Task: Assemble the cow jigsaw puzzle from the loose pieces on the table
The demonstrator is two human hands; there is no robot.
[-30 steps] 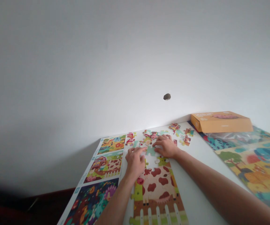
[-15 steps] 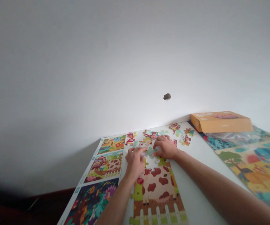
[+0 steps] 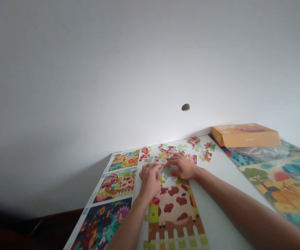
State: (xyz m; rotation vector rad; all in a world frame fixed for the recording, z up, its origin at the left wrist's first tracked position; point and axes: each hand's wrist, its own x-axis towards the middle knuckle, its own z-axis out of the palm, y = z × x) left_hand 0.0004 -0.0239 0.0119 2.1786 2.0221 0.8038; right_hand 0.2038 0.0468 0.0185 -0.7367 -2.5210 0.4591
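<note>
I watched the pale green cardboard jigsaw piece [image 3: 167,172], light, stiff and best lifted by its edges, lie just between my curled left hand [image 3: 150,178] and right hand [image 3: 182,166], though I could not tell whether either gripped it.

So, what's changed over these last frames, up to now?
The right hand has slid left toward the left hand, its fingers coming over the pale green jigsaw piece, which uncovers more of the pink piece beyond. Whether it has taken hold, I cannot tell. The left hand has barely moved; the cow-pattern puzzle and the orange box stayed as they were.
</note>
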